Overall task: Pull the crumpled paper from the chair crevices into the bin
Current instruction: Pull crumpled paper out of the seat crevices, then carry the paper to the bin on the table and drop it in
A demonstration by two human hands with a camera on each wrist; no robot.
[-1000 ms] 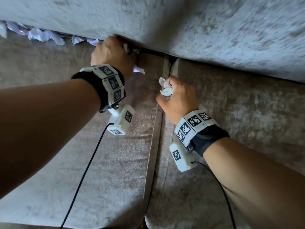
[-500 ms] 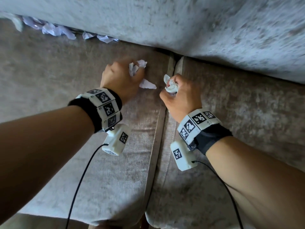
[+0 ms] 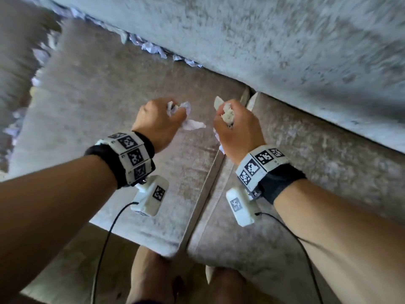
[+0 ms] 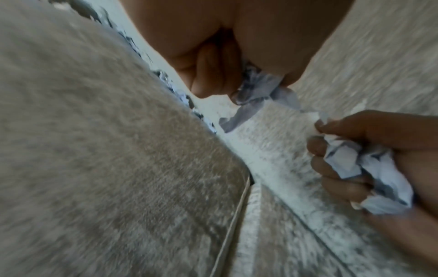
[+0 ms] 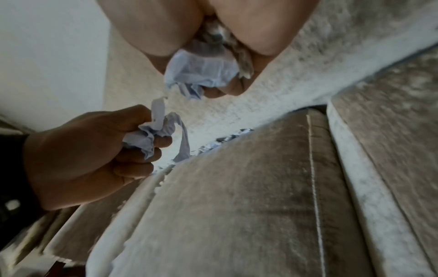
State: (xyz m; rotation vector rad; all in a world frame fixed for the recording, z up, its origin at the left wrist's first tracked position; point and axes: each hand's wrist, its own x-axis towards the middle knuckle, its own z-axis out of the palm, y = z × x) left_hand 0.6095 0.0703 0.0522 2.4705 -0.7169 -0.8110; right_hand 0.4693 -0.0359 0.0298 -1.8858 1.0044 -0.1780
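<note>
My left hand (image 3: 163, 119) grips a wad of crumpled white paper (image 3: 185, 115), held above the left seat cushion (image 3: 105, 110); a loose strip of it hangs down (image 4: 246, 110). My right hand (image 3: 232, 126) grips another crumpled wad (image 3: 226, 113) over the seam between the two cushions. Both wads show in the wrist views too, the left-hand paper (image 5: 151, 135) and the right-hand paper (image 5: 203, 71). More crumpled paper (image 3: 153, 49) is stuck in the crevice under the backrest at upper left, and further scraps (image 3: 15, 128) line the left armrest crevice. No bin is in view.
The grey-beige velvet backrest (image 3: 285, 51) runs across the top. The right seat cushion (image 3: 306, 161) lies under my right forearm. The cushions' front edge and my knees (image 3: 153, 277) are at the bottom. Black cables hang from both wrist cameras.
My left hand pulled its paper out of the backrest crevice and drew back toward me. Both hands now sit further from the backrest, and the view has widened to show the cushion front.
</note>
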